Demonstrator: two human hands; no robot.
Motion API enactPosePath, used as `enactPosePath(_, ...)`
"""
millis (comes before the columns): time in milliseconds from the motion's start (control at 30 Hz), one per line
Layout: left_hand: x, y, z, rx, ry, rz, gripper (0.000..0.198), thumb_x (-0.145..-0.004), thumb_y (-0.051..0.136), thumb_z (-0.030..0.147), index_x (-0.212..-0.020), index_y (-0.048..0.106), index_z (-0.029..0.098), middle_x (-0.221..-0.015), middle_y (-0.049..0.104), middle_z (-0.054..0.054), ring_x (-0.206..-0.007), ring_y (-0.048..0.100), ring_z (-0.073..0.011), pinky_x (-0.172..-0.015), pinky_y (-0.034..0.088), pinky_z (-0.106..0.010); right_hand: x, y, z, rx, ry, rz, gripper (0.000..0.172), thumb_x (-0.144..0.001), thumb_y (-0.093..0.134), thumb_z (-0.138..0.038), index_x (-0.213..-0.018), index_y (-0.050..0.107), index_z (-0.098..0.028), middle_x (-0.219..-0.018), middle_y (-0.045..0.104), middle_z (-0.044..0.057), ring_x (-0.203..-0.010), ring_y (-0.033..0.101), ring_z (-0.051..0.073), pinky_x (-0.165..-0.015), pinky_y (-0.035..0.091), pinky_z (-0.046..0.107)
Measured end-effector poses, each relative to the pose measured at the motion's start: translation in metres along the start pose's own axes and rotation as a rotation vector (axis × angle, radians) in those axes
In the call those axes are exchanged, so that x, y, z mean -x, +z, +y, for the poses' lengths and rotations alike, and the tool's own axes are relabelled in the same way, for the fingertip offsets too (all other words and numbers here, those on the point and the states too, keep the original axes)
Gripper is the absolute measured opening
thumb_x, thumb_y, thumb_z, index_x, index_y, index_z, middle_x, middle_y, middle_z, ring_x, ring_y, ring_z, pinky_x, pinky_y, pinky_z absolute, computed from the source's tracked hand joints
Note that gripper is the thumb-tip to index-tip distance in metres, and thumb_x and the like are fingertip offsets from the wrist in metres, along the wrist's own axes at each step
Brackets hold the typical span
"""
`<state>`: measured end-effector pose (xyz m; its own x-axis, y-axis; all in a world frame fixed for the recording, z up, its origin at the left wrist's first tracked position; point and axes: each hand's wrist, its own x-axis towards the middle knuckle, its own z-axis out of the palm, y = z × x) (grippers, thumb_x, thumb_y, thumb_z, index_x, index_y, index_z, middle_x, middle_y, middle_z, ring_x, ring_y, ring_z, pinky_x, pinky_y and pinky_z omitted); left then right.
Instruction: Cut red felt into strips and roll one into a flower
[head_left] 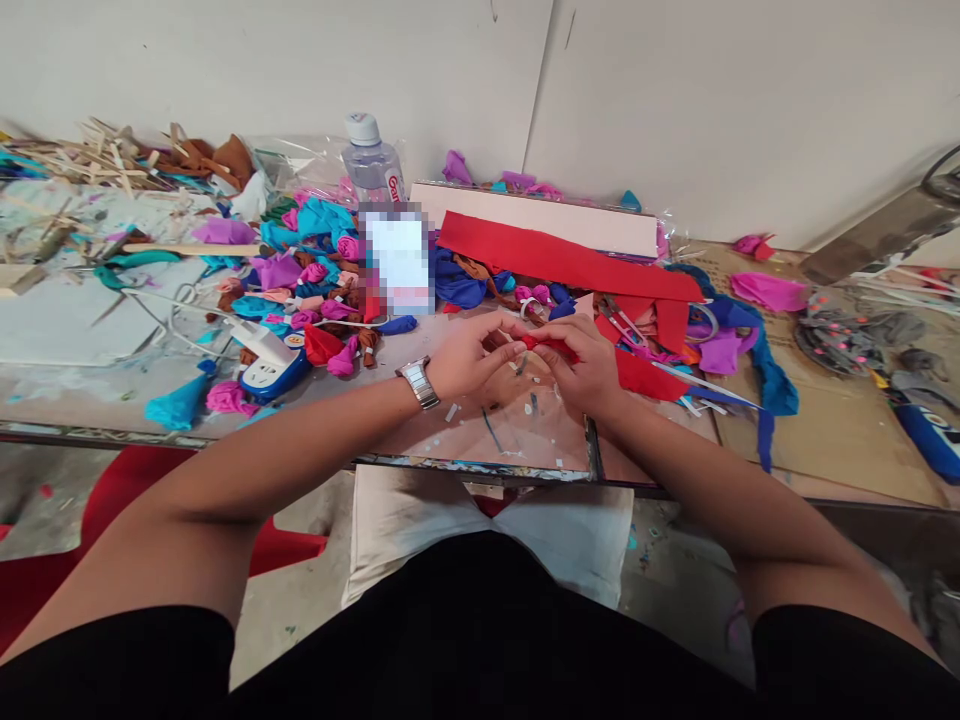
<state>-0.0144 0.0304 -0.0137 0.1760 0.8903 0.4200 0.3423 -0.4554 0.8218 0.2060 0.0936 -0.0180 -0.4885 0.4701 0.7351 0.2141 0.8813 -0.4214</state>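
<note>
Above the near edge of the worktable, my left hand, with a metal-banded watch on its wrist, pinches one end of a small gathered red crepe-like strip. The fingers of my right hand are closed on the same strip from the other side, hiding part of it. Whether it is cloth or paper I cannot tell. Just beyond my hands lies a long red strip over a heap of coloured pieces. A pair of scissors rests partly covered near my right hand.
Several rolled rosettes crowd the left of a phone and a plastic bottle. A blue-and-white power strip with a cable sits front left. Pliers and wooden sticks lie farther left. Cardboard covers the right side.
</note>
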Motion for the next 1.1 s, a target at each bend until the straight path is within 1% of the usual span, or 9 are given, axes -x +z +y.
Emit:
enactPosePath(67,0.000,-0.001,0.002,-0.030,0.009,-0.006,0.037,-0.102,0.070,0.051,-0.115,0.075,0.017,-0.100,0.081,-0.007,-0.078,0.073,-0.0132,-0.074,0.057,-0.024,0.000,0.000,0.000,0.009,0.008,0.011,0.016,-0.104,0.071,-0.040,-0.110,0.079,-0.027,-0.102,0.082,0.006,-0.099,0.073,0.026,-0.089,0.061,0.045)
enactPosePath(200,0.000,-0.002,0.004,-0.045,0.029,-0.015,0.040,-0.097,0.075,0.051,-0.118,0.077,0.017,-0.106,0.083,-0.007,-0.079,0.073,-0.0135,-0.074,0.058,-0.025,0.001,0.000,-0.002,0.012,0.022,0.005,0.017,-0.103,0.072,-0.042,-0.108,0.080,-0.027,-0.100,0.083,0.006,-0.095,0.073,0.026,-0.087,0.060,0.045)
enactPosePath(300,-0.001,-0.002,0.003,-0.051,0.025,-0.007,0.037,-0.099,0.073,0.048,-0.118,0.078,0.017,-0.106,0.083,-0.008,-0.081,0.074,-0.0141,-0.074,0.058,-0.025,0.000,-0.001,-0.005,-0.003,0.023,-0.012,0.017,-0.102,0.074,-0.042,-0.108,0.079,-0.028,-0.099,0.084,0.005,-0.093,0.074,0.026,-0.087,0.059,0.045)
enactPosePath(367,-0.001,-0.003,0.002,-0.043,0.008,0.001,0.037,-0.101,0.071,0.049,-0.120,0.078,0.017,-0.105,0.083,-0.008,-0.084,0.075,-0.0148,-0.074,0.058,-0.025,-0.002,-0.002,-0.006,-0.019,0.024,-0.019,0.018,-0.101,0.075,-0.043,-0.111,0.079,-0.028,-0.101,0.084,0.005,-0.093,0.074,0.026,-0.088,0.059,0.046)
enactPosePath(500,-0.001,-0.004,0.001,-0.001,-0.026,0.011,0.043,-0.102,0.069,0.053,-0.121,0.077,0.016,-0.106,0.083,-0.009,-0.086,0.077,-0.0161,-0.074,0.057,-0.026,-0.003,-0.003,-0.007,-0.021,0.034,0.000,0.017,-0.101,0.074,-0.043,-0.109,0.079,-0.028,-0.103,0.084,0.005,-0.096,0.076,0.026,-0.089,0.060,0.047)
enactPosePath(633,-0.002,-0.003,0.000,0.064,-0.027,-0.002,0.041,-0.101,0.071,0.052,-0.121,0.078,0.017,-0.114,0.082,-0.011,-0.088,0.078,-0.0168,-0.078,0.059,-0.027,-0.002,-0.004,-0.007,-0.007,0.062,0.005,0.016,-0.102,0.072,-0.043,-0.104,0.078,-0.028,-0.101,0.083,0.006,-0.097,0.075,0.027,-0.090,0.061,0.048)
enactPosePath(733,-0.002,-0.003,-0.001,0.101,-0.024,-0.006,0.041,-0.101,0.071,0.052,-0.122,0.077,0.017,-0.117,0.082,-0.011,-0.089,0.079,-0.0173,-0.077,0.060,-0.028,-0.002,-0.005,-0.009,-0.013,0.054,0.010,0.016,-0.102,0.072,-0.042,-0.103,0.078,-0.027,-0.101,0.083,0.006,-0.096,0.075,0.026,-0.089,0.061,0.048)
enactPosePath(900,-0.002,-0.002,-0.004,0.127,-0.021,0.010,0.041,-0.100,0.074,0.052,-0.121,0.078,0.017,-0.114,0.082,-0.012,-0.086,0.078,-0.0169,-0.072,0.060,-0.028,-0.003,-0.007,-0.013,-0.022,0.042,0.023,0.018,-0.101,0.072,-0.042,-0.109,0.077,-0.027,-0.104,0.083,0.007,-0.099,0.075,0.027,-0.090,0.060,0.048)
enactPosePath(1100,-0.002,-0.002,-0.006,0.192,-0.050,0.000,0.042,-0.095,0.080,0.052,-0.118,0.080,0.017,-0.109,0.083,-0.011,-0.085,0.077,-0.0164,-0.075,0.061,-0.028,-0.004,-0.006,-0.011,-0.009,0.033,0.012,0.014,-0.101,0.071,-0.039,-0.099,0.076,-0.026,-0.094,0.080,0.005,-0.090,0.073,0.024,-0.085,0.058,0.045)
